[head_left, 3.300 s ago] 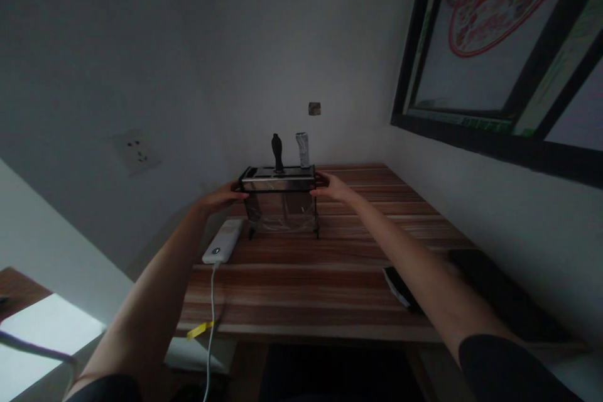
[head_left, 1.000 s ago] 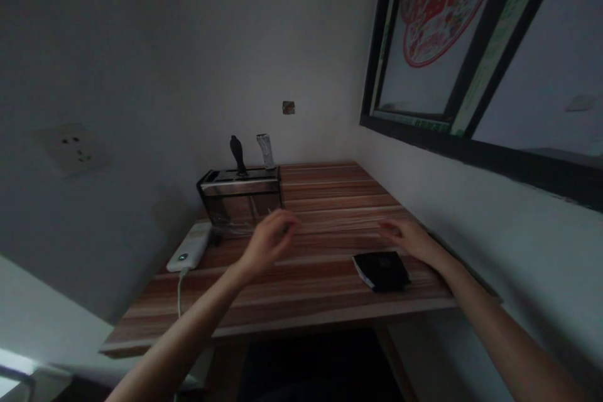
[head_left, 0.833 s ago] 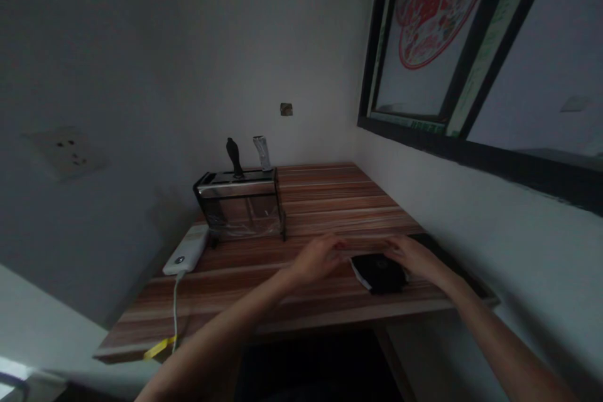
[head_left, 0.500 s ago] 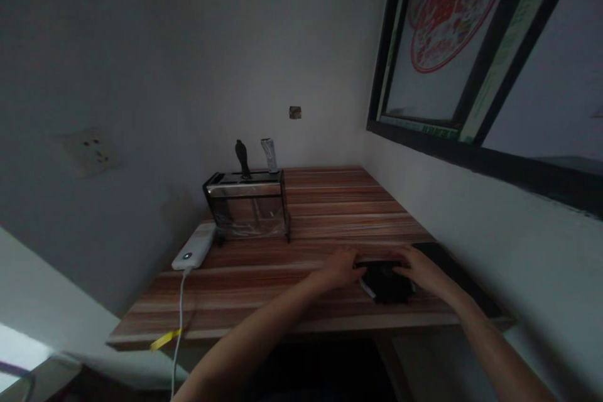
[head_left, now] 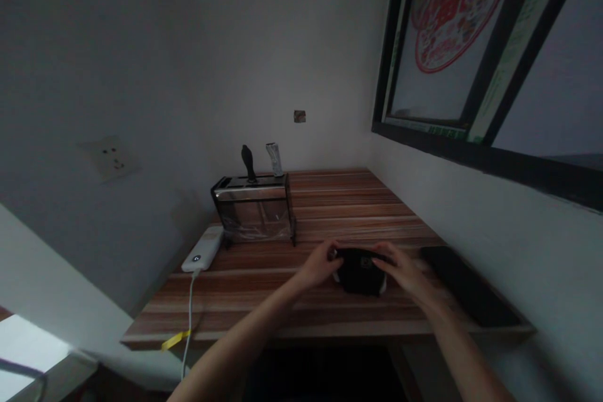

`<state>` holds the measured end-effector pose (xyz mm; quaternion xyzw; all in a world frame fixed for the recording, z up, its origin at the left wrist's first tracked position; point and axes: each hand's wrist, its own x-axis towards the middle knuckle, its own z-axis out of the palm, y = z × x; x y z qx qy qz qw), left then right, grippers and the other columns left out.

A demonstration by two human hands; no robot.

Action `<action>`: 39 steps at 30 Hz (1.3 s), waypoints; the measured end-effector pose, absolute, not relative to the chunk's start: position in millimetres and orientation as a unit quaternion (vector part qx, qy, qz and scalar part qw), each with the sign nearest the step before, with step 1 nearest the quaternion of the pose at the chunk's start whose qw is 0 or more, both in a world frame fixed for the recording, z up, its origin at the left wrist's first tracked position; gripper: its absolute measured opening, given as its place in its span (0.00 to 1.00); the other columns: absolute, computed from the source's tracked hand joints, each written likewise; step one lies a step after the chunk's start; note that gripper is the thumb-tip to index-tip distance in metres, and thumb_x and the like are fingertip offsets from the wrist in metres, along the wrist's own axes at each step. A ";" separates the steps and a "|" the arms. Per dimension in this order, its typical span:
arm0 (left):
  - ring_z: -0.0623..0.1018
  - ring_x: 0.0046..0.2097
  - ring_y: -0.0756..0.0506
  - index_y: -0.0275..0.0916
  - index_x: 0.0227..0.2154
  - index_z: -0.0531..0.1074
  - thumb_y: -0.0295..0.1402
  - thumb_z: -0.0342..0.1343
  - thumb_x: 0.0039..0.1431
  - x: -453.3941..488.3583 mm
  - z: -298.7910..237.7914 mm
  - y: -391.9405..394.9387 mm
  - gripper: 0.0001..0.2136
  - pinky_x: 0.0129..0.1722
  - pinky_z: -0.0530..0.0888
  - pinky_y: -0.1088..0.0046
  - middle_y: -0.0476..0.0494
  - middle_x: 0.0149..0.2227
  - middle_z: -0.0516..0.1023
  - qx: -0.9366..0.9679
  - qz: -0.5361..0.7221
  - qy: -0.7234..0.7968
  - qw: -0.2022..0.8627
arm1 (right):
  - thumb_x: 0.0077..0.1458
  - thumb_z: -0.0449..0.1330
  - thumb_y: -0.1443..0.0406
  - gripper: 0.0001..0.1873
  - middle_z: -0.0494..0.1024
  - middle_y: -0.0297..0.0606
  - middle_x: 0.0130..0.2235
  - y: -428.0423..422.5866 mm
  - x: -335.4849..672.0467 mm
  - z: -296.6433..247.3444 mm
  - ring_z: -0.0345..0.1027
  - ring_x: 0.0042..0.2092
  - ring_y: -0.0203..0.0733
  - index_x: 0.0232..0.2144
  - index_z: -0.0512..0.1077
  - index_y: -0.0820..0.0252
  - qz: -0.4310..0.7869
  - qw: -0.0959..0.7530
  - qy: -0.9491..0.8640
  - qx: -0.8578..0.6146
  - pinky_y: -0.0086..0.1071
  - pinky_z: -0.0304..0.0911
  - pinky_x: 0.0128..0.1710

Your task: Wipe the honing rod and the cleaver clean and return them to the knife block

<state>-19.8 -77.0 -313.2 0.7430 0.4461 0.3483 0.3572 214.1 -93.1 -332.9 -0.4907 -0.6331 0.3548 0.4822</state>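
Between my two hands hangs or rests a small black fabric piece (head_left: 360,277), with a small pale square mark near its top edge and bits of white at its sides. My left hand (head_left: 321,264) pinches its upper left corner between thumb and fingers. At the upper right corner my right hand (head_left: 394,266) grips it the same way. The piece spreads out toward me just over the wooden tabletop (head_left: 339,207); I cannot tell whether it touches the wood. What kind of thing it is does not show clearly in the dim light.
A long dark flat object (head_left: 471,286) lies along the right wall. At the left stand a knife rack (head_left: 254,210) with two handles upright and a white power bank (head_left: 203,250) with a white cable (head_left: 190,308). Yellow tape (head_left: 174,340) sticks out at the front edge.
Both hands have moved left with the black piece, away from the dark flat object. The piece now looks flatter and more spread, and its square mark shows. The view has shifted slightly.
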 end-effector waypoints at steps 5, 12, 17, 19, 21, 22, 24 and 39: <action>0.76 0.38 0.48 0.37 0.38 0.68 0.26 0.54 0.51 -89.3 -305.2 -76.5 0.09 0.40 0.72 0.74 0.47 0.34 0.76 0.696 0.421 0.447 0.371 | 0.42 0.67 0.59 0.20 0.77 0.40 0.43 -90.1 140.1 -316.7 0.71 0.47 0.48 0.39 0.69 0.55 0.459 0.481 -0.630 -0.401 0.43 0.62 0.50; 0.78 0.44 0.43 0.37 0.44 0.65 0.35 0.53 0.52 -174.2 -321.4 -92.6 0.15 0.44 0.73 0.67 0.42 0.40 0.78 0.614 0.491 0.546 0.289 | 0.39 0.66 0.72 0.17 0.76 0.31 0.33 -65.6 39.1 -318.8 0.71 0.36 0.39 0.35 0.68 0.57 0.530 0.393 -0.649 -0.380 0.32 0.66 0.35; 0.79 0.43 0.41 0.40 0.45 0.63 0.32 0.54 0.52 -213.2 -331.9 -99.7 0.17 0.45 0.73 0.61 0.43 0.38 0.77 0.564 0.479 0.650 0.169 | 0.44 0.60 0.75 0.15 0.71 0.27 0.27 -51.9 -12.7 -327.6 0.66 0.23 0.33 0.35 0.67 0.57 0.546 0.352 -0.646 -0.400 0.27 0.63 0.21; 0.79 0.43 0.40 0.41 0.46 0.62 0.31 0.54 0.52 -221.8 -333.1 -100.2 0.17 0.45 0.73 0.61 0.43 0.38 0.77 0.562 0.460 0.673 0.139 | 0.43 0.59 0.77 0.16 0.69 0.26 0.26 -46.0 -26.4 -331.0 0.64 0.22 0.32 0.35 0.67 0.57 0.530 0.355 -0.652 -0.409 0.26 0.62 0.21; 0.79 0.43 0.40 0.41 0.47 0.62 0.30 0.54 0.53 -227.2 -334.4 -99.8 0.17 0.44 0.73 0.62 0.42 0.39 0.78 0.566 0.440 0.686 0.122 | 0.42 0.58 0.79 0.18 0.68 0.26 0.26 -39.6 -36.2 -334.4 0.64 0.23 0.31 0.35 0.68 0.57 0.506 0.365 -0.661 -0.417 0.25 0.62 0.22; 0.79 0.44 0.40 0.41 0.47 0.62 0.30 0.54 0.53 -229.1 -335.4 -99.2 0.17 0.44 0.73 0.63 0.42 0.39 0.78 0.569 0.430 0.691 0.117 | 0.41 0.58 0.80 0.18 0.68 0.26 0.27 -36.6 -39.7 -336.1 0.64 0.24 0.31 0.34 0.69 0.58 0.494 0.370 -0.665 -0.422 0.25 0.62 0.24; 0.79 0.44 0.40 0.41 0.46 0.62 0.29 0.54 0.53 -232.3 -338.2 -98.1 0.17 0.44 0.73 0.63 0.41 0.40 0.78 0.573 0.413 0.700 0.106 | 0.41 0.58 0.80 0.18 0.69 0.27 0.28 -31.8 -43.8 -339.4 0.65 0.26 0.32 0.34 0.69 0.58 0.471 0.378 -0.672 -0.429 0.27 0.64 0.26; 0.73 0.46 0.36 0.38 0.36 0.69 0.23 0.51 0.51 -223.4 -317.4 -107.8 0.09 0.50 0.68 0.54 0.39 0.39 0.74 0.617 0.400 0.675 0.058 | 0.38 0.63 0.78 0.13 0.75 0.32 0.30 -46.5 -33.1 -331.8 0.68 0.36 0.40 0.26 0.74 0.57 0.402 0.389 -0.741 -0.372 0.34 0.62 0.41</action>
